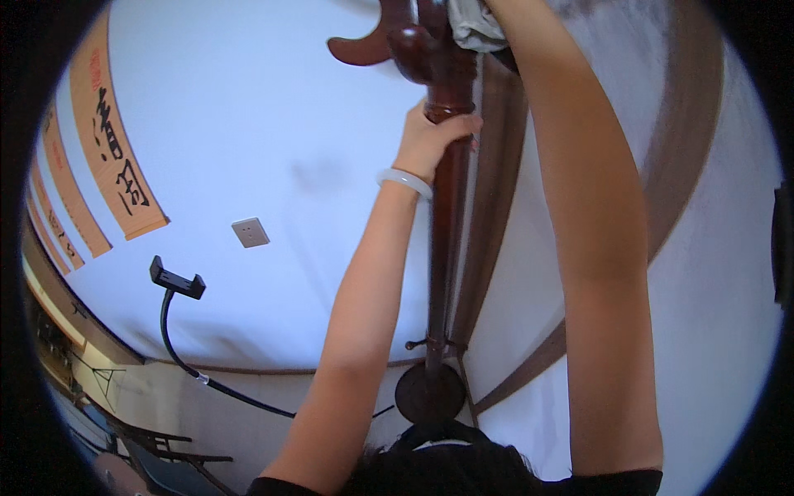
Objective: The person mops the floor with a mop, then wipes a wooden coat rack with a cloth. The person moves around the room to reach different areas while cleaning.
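A dark red-brown wooden coat stand [448, 248] rises before me, with a round base [430, 397] far below. My left hand [437, 136] grips its pole just under a turned collar, the thumb across the front; a pale bangle [404, 180] circles that wrist. Above, a curved wooden hook [361, 51] sticks out to the left beside a glossy rounded part [410, 53]. A crumpled grey-white cloth [477, 28] lies against the stand's upper part, close to my raised right forearm. My right hand is beyond the top edge, out of view.
A black phone holder [177, 284] on a gooseneck arm stands to the left. Beyond it are a wall socket [250, 232] and hanging paper scrolls [118, 155] bearing writing. Dark-framed chairs [167, 462] are at lower left. A brown strip [502, 186] runs behind the pole.
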`<state>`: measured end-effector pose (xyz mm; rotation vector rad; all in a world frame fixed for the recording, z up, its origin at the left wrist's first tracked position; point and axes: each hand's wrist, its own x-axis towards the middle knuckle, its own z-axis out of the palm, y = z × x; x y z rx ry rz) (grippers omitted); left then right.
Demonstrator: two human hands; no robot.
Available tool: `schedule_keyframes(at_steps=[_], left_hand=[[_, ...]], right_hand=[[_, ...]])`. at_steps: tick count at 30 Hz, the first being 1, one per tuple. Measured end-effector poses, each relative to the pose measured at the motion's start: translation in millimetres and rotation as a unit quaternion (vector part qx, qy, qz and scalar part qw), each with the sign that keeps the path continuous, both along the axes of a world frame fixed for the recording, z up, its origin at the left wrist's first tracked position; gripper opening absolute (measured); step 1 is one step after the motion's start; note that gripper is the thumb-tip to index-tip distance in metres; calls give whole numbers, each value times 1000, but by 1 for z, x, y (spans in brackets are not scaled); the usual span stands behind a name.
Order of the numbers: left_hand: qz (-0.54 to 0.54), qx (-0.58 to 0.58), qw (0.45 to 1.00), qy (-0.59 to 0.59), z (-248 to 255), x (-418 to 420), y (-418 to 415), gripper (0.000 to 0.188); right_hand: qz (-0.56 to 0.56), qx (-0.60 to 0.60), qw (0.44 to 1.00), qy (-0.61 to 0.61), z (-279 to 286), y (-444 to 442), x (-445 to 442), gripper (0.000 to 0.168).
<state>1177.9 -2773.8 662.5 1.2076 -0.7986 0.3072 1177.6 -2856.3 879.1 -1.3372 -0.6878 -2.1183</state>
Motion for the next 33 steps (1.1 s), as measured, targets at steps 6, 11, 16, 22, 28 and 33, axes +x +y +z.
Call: schedule_keyframes(at_steps=[6,11,16,22,28,33], left_hand=[[3,1,1000,8,-3,-3,-4,20],[7,4,999,36,-1,0,-3,21],[10,1,999,42,1,-9,1,21],[-2,-10,999,51,-2,6,-1,21],[-4,-12,999,43,-2,4,-3,21],[3,6,999,49,-2,2,-2,21]], right_hand=[[63,-57,994,73,-1,-7,-3,96],[-41,-34,987,154,17,-1,-1,93],[60,12,974,218,40,2,-37,93],[79,-3,972,223,17,5,-6,96],[39,-32,991,124,-21,-4,-14,71],[81,-78,993,33,-59,-7,-42,77]])
